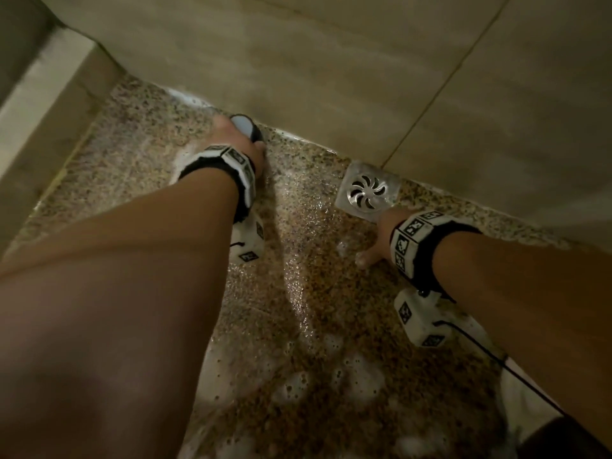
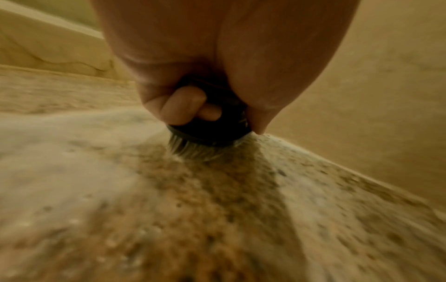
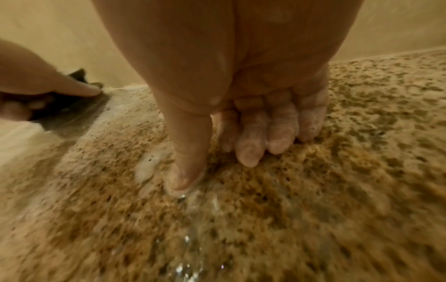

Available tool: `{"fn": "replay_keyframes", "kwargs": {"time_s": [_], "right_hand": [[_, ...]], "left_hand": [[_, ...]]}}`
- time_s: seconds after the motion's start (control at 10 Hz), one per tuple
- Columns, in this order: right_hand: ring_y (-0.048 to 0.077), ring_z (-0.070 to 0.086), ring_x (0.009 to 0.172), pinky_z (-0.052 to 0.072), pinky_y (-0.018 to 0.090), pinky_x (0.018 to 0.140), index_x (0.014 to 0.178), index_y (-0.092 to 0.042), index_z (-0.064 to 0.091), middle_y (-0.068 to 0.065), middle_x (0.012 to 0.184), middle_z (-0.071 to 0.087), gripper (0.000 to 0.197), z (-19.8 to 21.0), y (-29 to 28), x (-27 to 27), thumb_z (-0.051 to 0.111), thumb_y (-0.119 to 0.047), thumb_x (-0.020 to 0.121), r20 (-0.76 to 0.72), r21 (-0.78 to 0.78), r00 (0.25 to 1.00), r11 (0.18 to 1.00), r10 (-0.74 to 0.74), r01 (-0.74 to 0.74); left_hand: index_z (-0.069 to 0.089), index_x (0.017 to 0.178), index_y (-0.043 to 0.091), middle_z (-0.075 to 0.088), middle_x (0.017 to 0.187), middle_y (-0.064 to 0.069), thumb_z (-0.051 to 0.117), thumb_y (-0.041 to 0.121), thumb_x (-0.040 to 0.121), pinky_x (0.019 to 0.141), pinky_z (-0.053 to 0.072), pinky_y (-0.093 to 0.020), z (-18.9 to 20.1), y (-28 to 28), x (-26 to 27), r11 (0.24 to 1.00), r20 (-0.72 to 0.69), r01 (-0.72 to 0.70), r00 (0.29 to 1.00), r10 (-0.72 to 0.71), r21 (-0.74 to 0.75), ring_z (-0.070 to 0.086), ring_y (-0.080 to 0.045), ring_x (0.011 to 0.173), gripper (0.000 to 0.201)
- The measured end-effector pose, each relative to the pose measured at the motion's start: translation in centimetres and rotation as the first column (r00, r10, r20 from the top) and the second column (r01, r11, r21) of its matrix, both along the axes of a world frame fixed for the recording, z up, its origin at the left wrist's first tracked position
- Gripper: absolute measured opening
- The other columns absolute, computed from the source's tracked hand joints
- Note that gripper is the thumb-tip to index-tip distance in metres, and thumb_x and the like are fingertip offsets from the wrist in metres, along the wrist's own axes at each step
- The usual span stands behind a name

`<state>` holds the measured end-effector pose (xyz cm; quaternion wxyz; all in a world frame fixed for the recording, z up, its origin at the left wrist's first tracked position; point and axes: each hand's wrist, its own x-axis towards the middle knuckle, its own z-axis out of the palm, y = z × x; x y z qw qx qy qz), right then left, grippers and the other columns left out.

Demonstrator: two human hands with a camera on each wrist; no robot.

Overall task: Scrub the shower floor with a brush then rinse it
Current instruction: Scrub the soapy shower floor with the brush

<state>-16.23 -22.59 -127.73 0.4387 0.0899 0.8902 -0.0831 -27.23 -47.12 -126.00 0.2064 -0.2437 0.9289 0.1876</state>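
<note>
Gripping the brush (image 2: 207,131), the left hand (image 1: 236,137) presses its bristles onto the shower floor (image 1: 308,260) at the far wall edge. Right hand (image 3: 243,122) empty, fingers flat on wet floor beside the drain (image 1: 367,191). Foam (image 1: 356,376) widespread — scrubbing well along, rinse not begun.
</note>
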Motion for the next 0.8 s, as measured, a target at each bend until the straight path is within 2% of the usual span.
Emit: {"fn": "replay_keyframes", "kwargs": {"time_s": [0.1,0.2,0.3,0.4,0.5,0.6,0.7,0.8], "right_hand": [[0.036,0.054,0.125,0.045,0.039,0.096,0.127,-0.005,0.062,0.018,0.135,0.058,0.057,-0.1,0.2,0.3,0.081,-0.034,0.083,-0.025,-0.002,1.0,1.0,-0.016,0.016],[0.036,0.053,0.127,0.044,0.04,0.098,0.129,-0.004,0.061,0.019,0.137,0.057,0.057,-0.6,0.5,0.0,0.081,-0.032,0.083,-0.016,-0.011,1.0,1.0,-0.019,0.019],[0.036,0.052,0.128,0.044,0.041,0.1,0.13,-0.003,0.06,0.019,0.138,0.056,0.055,-0.2,0.2,-0.2,0.079,-0.029,0.085,0.019,0.01,1.0,1.0,-0.016,0.016],[0.038,0.059,0.116,0.051,0.043,0.096,0.127,-0.007,0.062,0.017,0.125,0.06,0.056,-0.5,-0.3,-0.2,0.076,-0.042,0.086,-0.005,0.047,0.998,0.997,0.059,-0.059],[0.036,0.063,0.099,0.055,0.051,0.089,0.121,-0.014,0.064,0.012,0.112,0.064,0.08,-0.8,-0.3,0.0,0.07,-0.075,0.071,0.015,0.073,0.993,0.99,0.12,-0.121],[0.037,0.054,0.125,0.046,0.042,0.1,0.132,-0.008,0.059,0.016,0.136,0.057,0.062,0.4,-0.1,-0.1,0.078,-0.043,0.084,0.004,0.001,1.0,1.0,0.022,-0.022],[0.036,0.052,0.129,0.043,0.04,0.1,0.131,-0.005,0.059,0.018,0.139,0.055,0.055,0.1,0.7,0.1,0.078,-0.032,0.087,-0.002,-0.029,0.999,0.999,-0.042,0.042],[0.035,0.053,0.128,0.044,0.039,0.098,0.129,-0.003,0.06,0.018,0.137,0.056,0.054,0.3,0.3,0.1,0.078,-0.03,0.086,-0.002,-0.026,0.999,0.999,-0.035,0.035]], "left_hand": [[0.029,0.142,0.011,0.056,0.136,-0.022,0.062,0.042,0.097,0.09,0.047,-0.05,-0.2,3.1,0.6,0.992,-0.035,0.13,0.991,-0.13,0.0,0.057,-0.043,0.12,0.064],[0.034,0.13,0.012,0.057,0.129,-0.022,0.063,0.036,0.098,0.089,0.05,-0.049,-0.8,5.2,1.9,0.975,-0.07,0.221,0.973,-0.221,-0.008,0.06,-0.042,0.114,0.05],[0.036,0.124,0.016,0.058,0.124,-0.017,0.062,0.033,0.1,0.083,0.056,-0.045,-0.8,6.8,2.9,0.947,-0.064,0.321,0.945,-0.321,-0.01,0.063,-0.036,0.101,0.04],[0.041,0.121,0.017,0.061,0.115,-0.013,0.055,0.03,0.103,0.073,0.055,-0.041,-1.7,10.3,4.6,0.814,-0.137,0.575,0.802,-0.581,-0.087,0.065,-0.031,0.093,0.027],[0.04,0.125,0.015,0.058,0.116,-0.014,0.05,0.023,0.102,0.077,0.054,-0.045,-1.4,13.6,5.8,0.659,-0.121,0.743,0.647,-0.752,-0.122,0.063,-0.034,0.1,0.026],[0.039,0.125,0.017,0.059,0.116,-0.012,0.055,0.03,0.102,0.078,0.055,-0.045,-1.8,13.7,5.2,0.69,-0.158,0.716,0.673,-0.722,-0.105,0.064,-0.034,0.101,0.031],[0.04,0.127,0.021,0.062,0.112,-0.007,0.066,0.047,0.094,0.078,0.052,-0.043,-1.5,10.5,4.5,0.774,-0.152,0.633,0.765,-0.625,0.003,0.064,-0.031,0.097,0.05],[0.04,0.13,0.02,0.062,0.126,-0.014,0.069,0.05,0.091,0.095,0.051,-0.048,-1.2,5.3,2.7,0.927,-0.144,0.369,0.923,-0.356,0.069,0.063,-0.036,0.112,0.056]]}}
